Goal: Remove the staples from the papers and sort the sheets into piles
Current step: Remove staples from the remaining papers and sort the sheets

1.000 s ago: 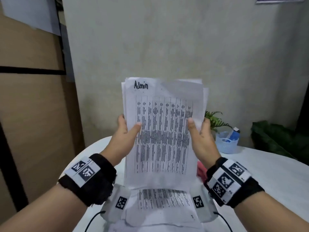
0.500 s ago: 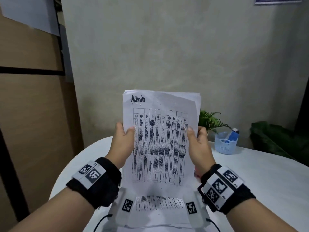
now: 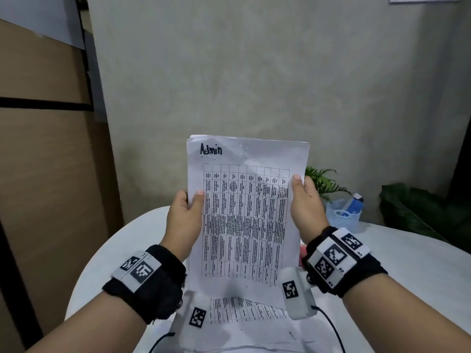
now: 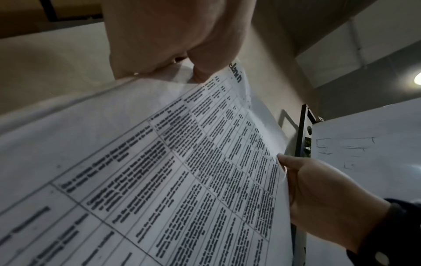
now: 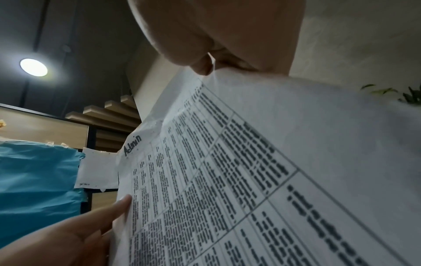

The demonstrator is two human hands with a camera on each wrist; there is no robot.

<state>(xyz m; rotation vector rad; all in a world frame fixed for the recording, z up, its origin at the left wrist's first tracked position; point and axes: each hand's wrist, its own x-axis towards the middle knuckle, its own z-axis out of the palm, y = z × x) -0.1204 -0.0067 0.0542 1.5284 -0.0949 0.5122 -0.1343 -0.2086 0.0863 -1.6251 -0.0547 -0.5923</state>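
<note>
While both hands hold it upright above the white table [image 3: 407,263], the stack of papers [image 3: 246,220] stands at the centre of the head view, its printed table facing the person and the handwritten word "Admin" at about 11 o'clock on the top sheet. The left hand [image 3: 184,220] grips the stack's left edge at 9 o'clock, thumb laid flat on the front and the other fingers hidden behind the paper; the left wrist view shows that thumb pressed onto the margin near the top corner. The right hand [image 3: 305,207] holds the right edge at 3 o'clock in the same way, thumb on the front sheet and fingers wrapped behind. Several sheet edges show at the top of the stack, roughly squared, with the paper creased near the top middle. Below the stack, at 6 o'clock, a second printed sheet [image 3: 244,313] lies flat on the table between the wrist cameras. At 3 o'clock beyond the right hand sits a pale blue basket [image 3: 342,220] with a blue object inside, a small green plant [image 3: 322,182] just behind it at the wall. A red thing peeks out beside the right wrist, too hidden to identify.
</note>
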